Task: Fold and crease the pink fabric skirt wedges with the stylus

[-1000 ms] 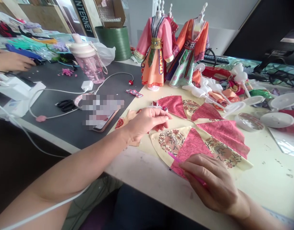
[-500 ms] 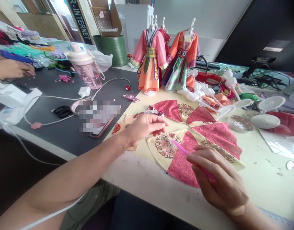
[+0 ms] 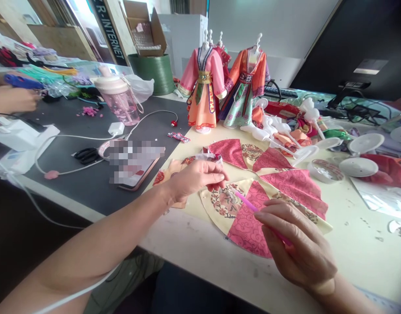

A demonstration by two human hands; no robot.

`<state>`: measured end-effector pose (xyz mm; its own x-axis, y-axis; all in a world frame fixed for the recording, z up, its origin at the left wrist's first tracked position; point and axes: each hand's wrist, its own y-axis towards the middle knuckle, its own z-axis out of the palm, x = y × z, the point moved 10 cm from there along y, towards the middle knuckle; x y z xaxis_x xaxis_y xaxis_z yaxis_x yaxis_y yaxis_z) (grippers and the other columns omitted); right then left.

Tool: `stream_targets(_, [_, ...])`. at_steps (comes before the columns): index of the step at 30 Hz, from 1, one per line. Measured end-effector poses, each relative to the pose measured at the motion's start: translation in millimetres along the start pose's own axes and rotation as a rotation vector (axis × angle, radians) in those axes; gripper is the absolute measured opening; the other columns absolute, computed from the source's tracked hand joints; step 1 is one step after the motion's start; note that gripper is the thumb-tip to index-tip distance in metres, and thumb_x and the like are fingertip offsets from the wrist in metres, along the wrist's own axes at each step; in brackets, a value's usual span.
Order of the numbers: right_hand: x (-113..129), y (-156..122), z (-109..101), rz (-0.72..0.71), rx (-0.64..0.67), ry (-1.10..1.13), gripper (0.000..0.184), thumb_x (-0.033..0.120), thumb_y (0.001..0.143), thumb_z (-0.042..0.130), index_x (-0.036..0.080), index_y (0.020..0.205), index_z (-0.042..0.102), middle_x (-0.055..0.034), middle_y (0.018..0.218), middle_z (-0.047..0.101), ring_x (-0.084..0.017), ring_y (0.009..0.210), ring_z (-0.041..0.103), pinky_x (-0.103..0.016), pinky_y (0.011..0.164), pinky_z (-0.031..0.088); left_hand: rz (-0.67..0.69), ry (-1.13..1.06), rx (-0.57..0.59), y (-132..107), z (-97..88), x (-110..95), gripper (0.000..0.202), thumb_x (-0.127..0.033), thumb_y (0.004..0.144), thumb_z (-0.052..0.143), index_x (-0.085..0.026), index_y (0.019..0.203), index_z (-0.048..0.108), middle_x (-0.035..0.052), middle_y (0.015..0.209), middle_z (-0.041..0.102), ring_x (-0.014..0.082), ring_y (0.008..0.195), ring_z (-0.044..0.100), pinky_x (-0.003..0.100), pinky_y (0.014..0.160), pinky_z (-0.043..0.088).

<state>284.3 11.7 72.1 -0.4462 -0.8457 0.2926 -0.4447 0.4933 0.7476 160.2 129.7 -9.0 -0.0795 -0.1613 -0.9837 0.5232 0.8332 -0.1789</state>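
Note:
My right hand [image 3: 296,244] is closed around a slim pink pen-like stick [image 3: 245,201], its tip pointing left over a round-edged cloth piece [image 3: 249,226] of pink and cream panels. Above the left edge of that cloth is my left hand [image 3: 200,179], fingers curled and pinched together; whatever they hold, if anything, is hidden. An orange-patterned cloth piece [image 3: 174,170] lies partly under my left wrist. Just behind the hand sits a small clear and red item [image 3: 216,156]. A second pink and cream fabric piece [image 3: 231,152] lies farther back.
Doll forms in a pink robe [image 3: 205,87] and an orange robe [image 3: 248,83] stand behind. White doll parts [image 3: 275,126] and a tape roll [image 3: 325,170] lie right. A phone [image 3: 138,163], scissors [image 3: 86,155] and bottle [image 3: 117,98] are left, near another person's hand [image 3: 15,99].
The view has tilted slightly. Both my hands keep nearly the same pose over the cloth. At the far left, the other person's hand and the blue tool have shifted.

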Motion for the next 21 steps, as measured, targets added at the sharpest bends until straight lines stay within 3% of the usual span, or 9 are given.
stream_targets(21, [4, 1, 3, -0.062, 0.028, -0.057, 0.032, -0.006, 0.072, 0.055, 0.009, 0.101, 0.060, -0.0092, 0.081, 0.061, -0.018, 0.076, 0.058, -0.040, 0.070, 0.053, 0.008, 0.030, 0.121, -3, 11.8, 2, 0.014, -0.021, 0.083, 0.058, -0.013, 0.090, 0.067, 0.0017, 0.073, 0.064, 0.0069, 0.064, 0.051, 0.022, 0.062, 0.040])
